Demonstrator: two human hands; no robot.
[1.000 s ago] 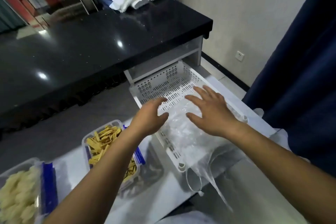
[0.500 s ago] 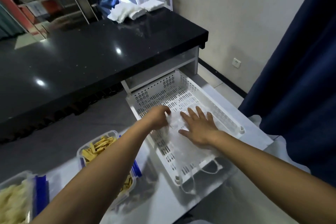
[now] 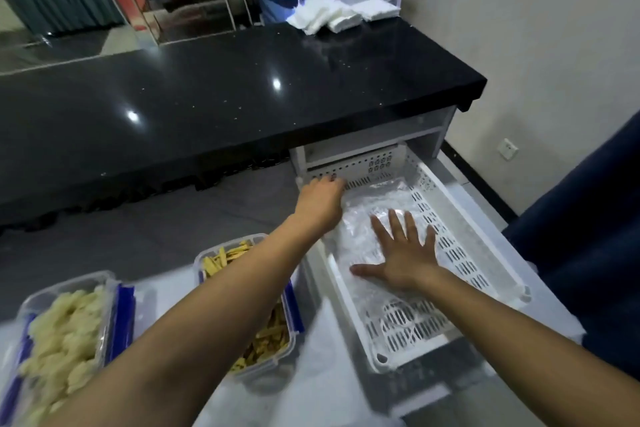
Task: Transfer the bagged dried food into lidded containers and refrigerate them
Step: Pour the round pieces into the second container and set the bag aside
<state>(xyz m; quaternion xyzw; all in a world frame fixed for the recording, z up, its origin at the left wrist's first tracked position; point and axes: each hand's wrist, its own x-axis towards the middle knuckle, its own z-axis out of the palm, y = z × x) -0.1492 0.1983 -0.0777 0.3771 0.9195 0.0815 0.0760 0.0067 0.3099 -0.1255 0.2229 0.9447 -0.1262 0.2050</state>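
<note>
Emptied plastic bags (image 3: 372, 218), earlier trailing over the near rim of the white slotted basket (image 3: 464, 253), now lie wholly inside, R hand (image 3: 403, 253) flat w/ fingers spread on them, L hand (image 3: 320, 203) at their edge, grip hidden; both food containers (image 3: 247, 308) still unlidded.

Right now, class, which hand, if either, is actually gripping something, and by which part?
Neither clearly. The right hand presses flat on the clear plastic bag in the white perforated basket; the left hand rests at the bag's edge, grip hidden.
</note>
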